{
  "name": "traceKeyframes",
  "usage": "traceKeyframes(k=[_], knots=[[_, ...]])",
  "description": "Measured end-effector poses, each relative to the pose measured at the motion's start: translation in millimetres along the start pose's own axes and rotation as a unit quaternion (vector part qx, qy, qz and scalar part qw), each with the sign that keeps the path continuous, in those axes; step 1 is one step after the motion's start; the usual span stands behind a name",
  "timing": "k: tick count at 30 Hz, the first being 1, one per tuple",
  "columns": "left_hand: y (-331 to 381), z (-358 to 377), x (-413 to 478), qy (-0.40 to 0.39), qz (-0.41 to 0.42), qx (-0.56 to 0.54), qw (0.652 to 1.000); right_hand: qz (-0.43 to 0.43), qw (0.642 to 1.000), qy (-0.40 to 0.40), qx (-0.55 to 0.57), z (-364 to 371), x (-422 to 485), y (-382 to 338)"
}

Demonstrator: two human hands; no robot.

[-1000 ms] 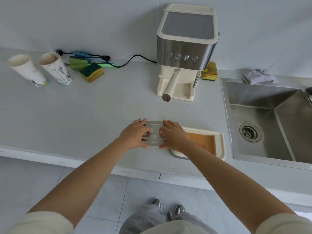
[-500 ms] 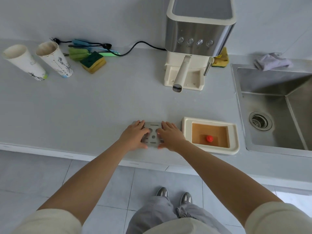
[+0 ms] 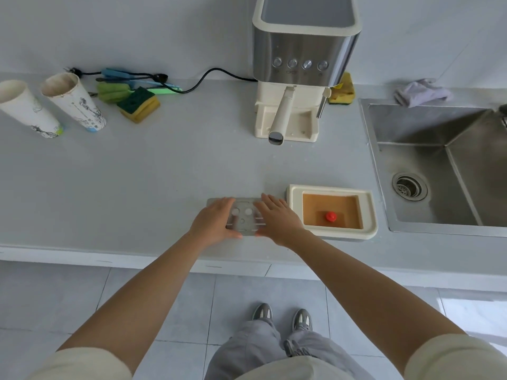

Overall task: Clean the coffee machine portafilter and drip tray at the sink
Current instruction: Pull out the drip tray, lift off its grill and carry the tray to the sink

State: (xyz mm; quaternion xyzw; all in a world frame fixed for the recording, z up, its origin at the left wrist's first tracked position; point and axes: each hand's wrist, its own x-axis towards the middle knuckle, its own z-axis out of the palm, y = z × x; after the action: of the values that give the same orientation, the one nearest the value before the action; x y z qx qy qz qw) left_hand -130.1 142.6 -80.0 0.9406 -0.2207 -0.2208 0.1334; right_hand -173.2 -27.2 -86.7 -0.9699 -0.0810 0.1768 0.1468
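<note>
Both grips are released: left hand (image 3: 216, 219) and right hand (image 3: 277, 220) lie flat on the metal grate (image 3: 245, 229). The task looks barely begun: at 12 o'clock the portafilter (image 3: 282, 113) sits in the coffee machine (image 3: 301, 50), at 3 o'clock the drip tray (image 3: 367, 215) holds brown liquid, and nothing lies in the sink (image 3: 406, 124). Grey counter (image 3: 137, 174), pale wall (image 3: 137, 28), tiled floor (image 3: 164, 297)

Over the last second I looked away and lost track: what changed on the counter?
The metal grate moved left off the drip tray onto the countertop, uncovering its brown liquid and red float. The left hand and right hand stayed flat on it throughout. Drip tray, portafilter and sink unchanged.
</note>
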Motion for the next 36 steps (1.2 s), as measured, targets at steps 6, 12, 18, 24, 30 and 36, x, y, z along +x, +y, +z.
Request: traceKeyframes(k=[6,12,18,24,30,36], knots=[[41.2,9.7,5.2,0.018,0.034,-0.04,0.998,0.069,0.996,0.042,0.029,-18.6,-41.3,36.7],[82.8,23.0,17.6,-0.001,0.062,-0.02,0.998,0.178,0.982,0.059,0.039,-27.7,-88.9,93.5],[104.9,32.7,25.7,0.027,0.083,-0.053,0.995,0.244,0.963,0.061,0.097,-21.0,-115.4,130.5],[108.9,41.5,33.9,0.002,0.045,-0.033,0.998,0.243,0.958,0.064,0.14,-12.1,-121.5,142.2],[106.6,47.6,38.0,0.006,0.063,-0.061,0.996,0.238,0.952,0.084,0.174,-11.2,-116.4,145.0],[102.1,48.5,42.7,0.014,0.091,-0.132,0.987,0.248,0.944,0.1,0.194,-10.1,-120.4,145.4]])
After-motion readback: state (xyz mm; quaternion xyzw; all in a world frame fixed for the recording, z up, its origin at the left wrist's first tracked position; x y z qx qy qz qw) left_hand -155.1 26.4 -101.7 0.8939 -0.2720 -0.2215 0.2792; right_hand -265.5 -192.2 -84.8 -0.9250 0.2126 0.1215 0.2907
